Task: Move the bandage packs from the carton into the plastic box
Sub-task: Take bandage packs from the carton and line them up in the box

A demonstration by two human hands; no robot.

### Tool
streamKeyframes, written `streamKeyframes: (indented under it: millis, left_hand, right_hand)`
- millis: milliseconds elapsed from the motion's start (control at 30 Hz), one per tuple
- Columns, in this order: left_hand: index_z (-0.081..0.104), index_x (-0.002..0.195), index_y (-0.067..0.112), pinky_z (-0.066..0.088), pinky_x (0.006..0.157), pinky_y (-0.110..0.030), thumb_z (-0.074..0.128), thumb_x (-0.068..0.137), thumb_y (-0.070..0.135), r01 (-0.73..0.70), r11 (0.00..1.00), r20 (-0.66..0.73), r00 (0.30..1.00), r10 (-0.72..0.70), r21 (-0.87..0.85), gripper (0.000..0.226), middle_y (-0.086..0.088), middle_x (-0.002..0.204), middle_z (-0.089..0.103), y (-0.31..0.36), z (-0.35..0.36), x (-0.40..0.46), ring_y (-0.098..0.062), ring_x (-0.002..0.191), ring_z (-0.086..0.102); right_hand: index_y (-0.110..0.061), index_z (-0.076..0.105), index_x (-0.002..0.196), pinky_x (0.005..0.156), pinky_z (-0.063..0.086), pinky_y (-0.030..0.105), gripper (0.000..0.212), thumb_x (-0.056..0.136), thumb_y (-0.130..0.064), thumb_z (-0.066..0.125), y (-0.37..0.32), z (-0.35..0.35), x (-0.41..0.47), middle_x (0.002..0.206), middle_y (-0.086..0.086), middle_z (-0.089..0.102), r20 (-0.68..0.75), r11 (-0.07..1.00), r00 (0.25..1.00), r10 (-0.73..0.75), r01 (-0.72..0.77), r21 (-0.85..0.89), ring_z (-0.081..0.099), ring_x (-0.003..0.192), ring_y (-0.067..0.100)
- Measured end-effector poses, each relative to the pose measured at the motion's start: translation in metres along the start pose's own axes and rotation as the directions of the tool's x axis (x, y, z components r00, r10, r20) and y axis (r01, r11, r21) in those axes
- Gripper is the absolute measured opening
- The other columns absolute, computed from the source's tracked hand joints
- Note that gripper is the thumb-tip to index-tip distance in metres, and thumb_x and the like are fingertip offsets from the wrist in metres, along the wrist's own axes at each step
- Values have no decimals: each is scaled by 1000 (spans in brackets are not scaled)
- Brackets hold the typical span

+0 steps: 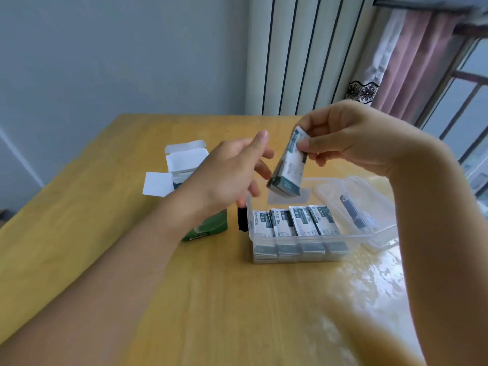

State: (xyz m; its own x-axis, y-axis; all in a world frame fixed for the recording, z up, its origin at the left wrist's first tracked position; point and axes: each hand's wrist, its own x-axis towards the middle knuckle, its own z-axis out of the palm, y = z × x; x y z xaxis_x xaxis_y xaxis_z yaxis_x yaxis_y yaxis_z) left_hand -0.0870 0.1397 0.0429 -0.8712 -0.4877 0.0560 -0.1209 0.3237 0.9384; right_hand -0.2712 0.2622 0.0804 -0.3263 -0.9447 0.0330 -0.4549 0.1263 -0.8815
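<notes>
My right hand (351, 136) pinches the top of a stack of white and teal bandage packs (287, 165), which hangs tilted above the far end of the clear plastic box (301, 256). Several bandage packs (298, 223) stand in a row along the near side of that box. My left hand (227, 173) hovers with relaxed fingers just left of the held stack and holds nothing. Behind my left hand stands the green carton (184, 165) with its white flaps open; my wrist hides most of it.
The box's clear lid (359, 207) lies against its right side. A black clip (242, 217) sits on the box's left wall. All of it is on a wooden table (237, 299), with a wall, radiator, curtain and window beyond.
</notes>
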Motion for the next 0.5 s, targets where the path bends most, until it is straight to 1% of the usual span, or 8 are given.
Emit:
streamKeyframes:
  millis: [33,100,167,200,300,400,500]
  left_hand:
    - [68,103,20,41,45,-16,39,105,47,-40,997,-6,999,40,68,40,0,86,70,0,-4,0,-5,51,53]
    - [71,98,17,36,45,-12,46,104,38,-123,980,54,992,116,153,33,0,76,66,2,-11,-1,-1,44,43]
    - [72,95,16,37,49,-10,50,103,33,-196,956,125,977,172,219,29,-1,71,64,5,-13,-4,-2,44,44]
    - [73,94,16,37,50,-10,51,103,32,-216,947,138,973,188,236,28,-1,69,64,6,-13,-5,-1,44,45]
    - [73,93,14,35,49,-7,51,104,29,-236,940,122,970,212,246,29,-1,67,62,5,-15,-4,1,45,48]
    - [73,93,13,35,50,-6,50,104,29,-234,934,109,971,212,269,29,-2,67,62,3,-19,-2,2,46,49]
    - [73,93,13,35,51,-6,50,104,27,-238,930,108,970,216,281,30,-2,68,63,2,-20,-2,2,47,50]
  right_hand:
    - [-5,71,94,62,52,23,9,89,0,65,5,-4,0,90,15,74,20,998,998,56,-55,-43,61,70,15]
    - [-10,73,92,63,51,24,10,89,-2,67,16,-3,3,91,14,76,56,976,985,164,-154,-152,64,75,17]
    - [-12,74,92,63,52,23,11,90,-3,68,22,8,11,87,12,76,92,949,969,231,-204,-242,64,75,17]
    - [-13,74,91,63,52,24,11,91,-3,68,24,16,15,83,9,75,107,937,963,246,-208,-281,65,75,16]
    - [-16,75,88,67,53,25,13,91,-5,69,25,35,24,76,1,74,155,918,951,268,-203,-341,66,72,13]
    - [-19,74,85,67,54,24,14,90,-6,70,25,48,28,76,1,75,185,902,937,298,-213,-375,68,72,13]
    - [-16,73,88,69,56,24,10,90,-7,70,27,56,30,82,6,77,197,879,921,338,-234,-415,71,76,16]
